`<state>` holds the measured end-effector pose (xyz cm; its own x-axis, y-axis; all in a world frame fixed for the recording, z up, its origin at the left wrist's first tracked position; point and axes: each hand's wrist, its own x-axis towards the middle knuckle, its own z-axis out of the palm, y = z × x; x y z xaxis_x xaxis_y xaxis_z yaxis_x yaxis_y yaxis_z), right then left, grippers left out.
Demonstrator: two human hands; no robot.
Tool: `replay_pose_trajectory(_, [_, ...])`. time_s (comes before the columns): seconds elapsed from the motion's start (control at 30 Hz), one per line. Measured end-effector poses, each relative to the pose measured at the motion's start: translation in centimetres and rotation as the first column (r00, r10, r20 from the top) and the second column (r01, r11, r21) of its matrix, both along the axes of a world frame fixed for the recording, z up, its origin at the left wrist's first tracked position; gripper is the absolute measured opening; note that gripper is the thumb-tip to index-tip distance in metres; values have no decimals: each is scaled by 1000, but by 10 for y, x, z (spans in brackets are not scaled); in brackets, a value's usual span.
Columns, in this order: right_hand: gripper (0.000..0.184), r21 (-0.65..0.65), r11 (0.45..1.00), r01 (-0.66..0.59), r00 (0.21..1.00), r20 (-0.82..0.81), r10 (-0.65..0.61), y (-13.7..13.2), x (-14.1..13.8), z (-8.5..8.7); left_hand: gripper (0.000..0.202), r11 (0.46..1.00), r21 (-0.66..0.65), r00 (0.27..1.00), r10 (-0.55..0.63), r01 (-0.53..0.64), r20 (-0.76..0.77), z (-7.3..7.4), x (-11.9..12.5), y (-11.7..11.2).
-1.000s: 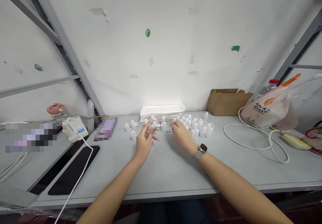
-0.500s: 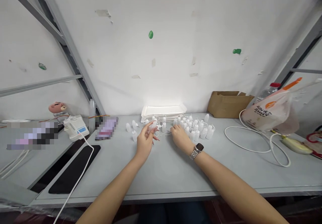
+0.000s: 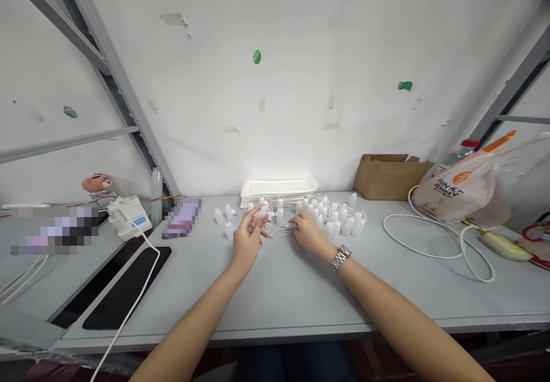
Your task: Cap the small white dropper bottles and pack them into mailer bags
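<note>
My left hand (image 3: 248, 237) is closed around a small translucent squeeze bottle (image 3: 261, 213), which is held upright between thumb and fingers. Just to the right, my right hand (image 3: 308, 232) makes a pinch close to the table, beside thin white cap pieces (image 3: 282, 231) lying flat. What sits between its fingertips is small and mostly hidden. Several similar white bottles with capped tips (image 3: 335, 213) stand crowded behind and right of my right hand. A few loose bottles (image 3: 219, 216) are left of my left hand, and another bottle (image 3: 280, 216) stands between both hands.
Stacked white trays (image 3: 279, 186) rest against the wall. At the back right are a cardboard box (image 3: 391, 177) and a plastic bag (image 3: 458, 196), with a looped white cable (image 3: 423, 256) in front. A black flat pad (image 3: 126, 290), phone (image 3: 182, 219) and power strip (image 3: 129, 217) lie left.
My right hand has turned slightly at the wrist and shifted a little, its pinch now showing beside the white cap pieces. My left hand stays nearly still with the bottle.
</note>
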<state>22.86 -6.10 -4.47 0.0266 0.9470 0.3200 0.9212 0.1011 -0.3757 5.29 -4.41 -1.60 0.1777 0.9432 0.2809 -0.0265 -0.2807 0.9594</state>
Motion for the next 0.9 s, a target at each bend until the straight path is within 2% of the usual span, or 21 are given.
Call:
replay_pose_trajectory(0.1, [29,11,1000,-3,998,-59,4,-1,2,3,49,1000,-3,1000,-1,1,-1,0,0,0])
replay_pose_trajectory(0.47, [35,-41,998,-41,995,93,44,-3,3,3,48,1000,-8,1000,-2,2,-9,0,0,0])
replay_pose_trajectory(0.9, [24,-18,1000,7,992,124,-5,1,5,0,48,1000,-14,1000,-8,8,-21,0,1,-1])
